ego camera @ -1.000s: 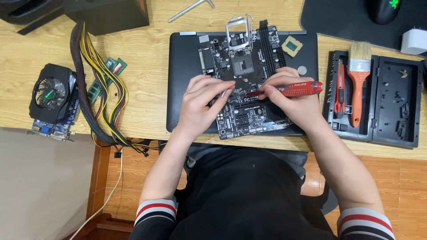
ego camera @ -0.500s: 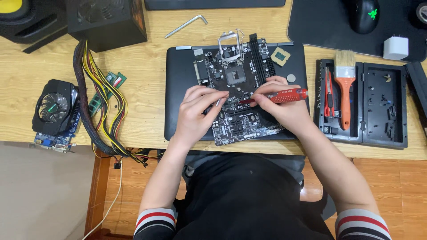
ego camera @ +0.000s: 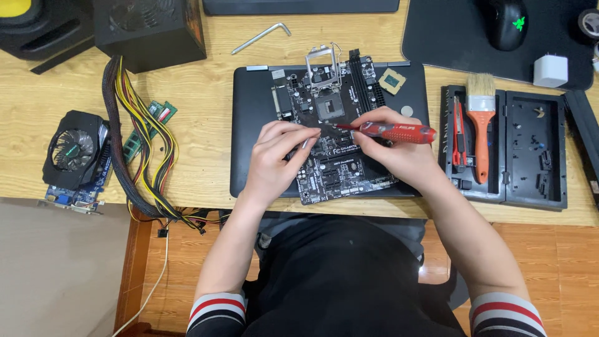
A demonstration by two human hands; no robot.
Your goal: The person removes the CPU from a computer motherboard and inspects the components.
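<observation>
A black rectangular motherboard [ego camera: 334,134] is laid flat on a black mat [ego camera: 253,143] spread over the pale wooden desk [ego camera: 206,93], apparently so that the board's underside is kept off the bare wood. Its metal processor socket frame [ego camera: 322,62] is hinged upward, and a small square green-and-gold processor chip [ego camera: 392,81] is set just beside the board's upper right corner, well clear of the hands.

A red-handled screwdriver [ego camera: 390,131] is gripped in the right hand [ego camera: 390,153], fingers closed round the handle near its front end. The shaft is held almost level, pointing to the person's left, with its tip brought down to the middle of the board just below the socket. The left hand [ego camera: 277,159] is rested on the board's left part, its fingers curled and extended toward the screwdriver tip, seemingly to steady the board or a small part; whether anything is pinched between the fingertips cannot be told.

To the right, an open black plastic tool case [ego camera: 536,150] is placed within easy reach, and an orange-handled brush [ego camera: 481,125] is laid in its left half. To the left, a black graphics card with a fan [ego camera: 75,150], green memory sticks [ego camera: 150,128] and a bundle of black and yellow power cables [ego camera: 134,143] are kept apart from the board.
</observation>
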